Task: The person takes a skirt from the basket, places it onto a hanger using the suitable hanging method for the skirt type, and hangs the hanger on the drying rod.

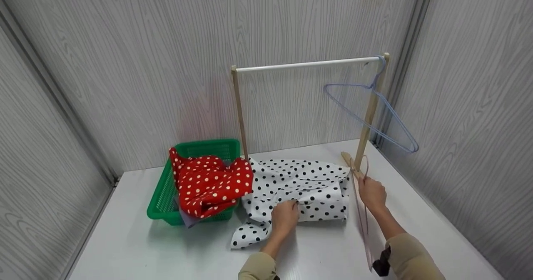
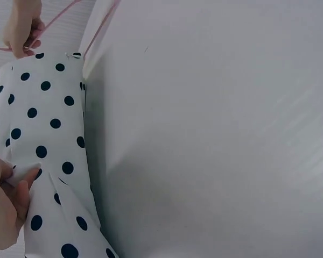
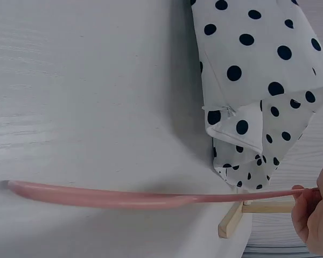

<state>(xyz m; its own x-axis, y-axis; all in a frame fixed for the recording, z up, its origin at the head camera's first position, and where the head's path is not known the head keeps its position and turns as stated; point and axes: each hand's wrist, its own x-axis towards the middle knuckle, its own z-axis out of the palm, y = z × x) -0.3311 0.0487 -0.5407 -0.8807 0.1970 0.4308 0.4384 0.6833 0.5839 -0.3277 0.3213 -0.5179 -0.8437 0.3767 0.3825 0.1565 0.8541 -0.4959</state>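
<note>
A white cloth with black polka dots (image 1: 300, 188) lies rumpled on the table below the rack. My left hand (image 1: 285, 217) pinches a fold along its near side, as the left wrist view also shows at the fingers (image 2: 22, 201). Off the cloth's right end, my right hand (image 1: 372, 193) grips a pink hanger (image 3: 107, 198) near its hook. The hanger is seen edge-on in the right wrist view, its long side toward the table's front. Cloth and hanger are apart there.
A wooden rack with a white rail (image 1: 308, 64) stands at the back. A blue hanger (image 1: 391, 101) hangs at its right end. Left of the white cloth stands a green basket (image 1: 160, 203), heaped with a red cloth with white dots (image 1: 212, 182) and something purple.
</note>
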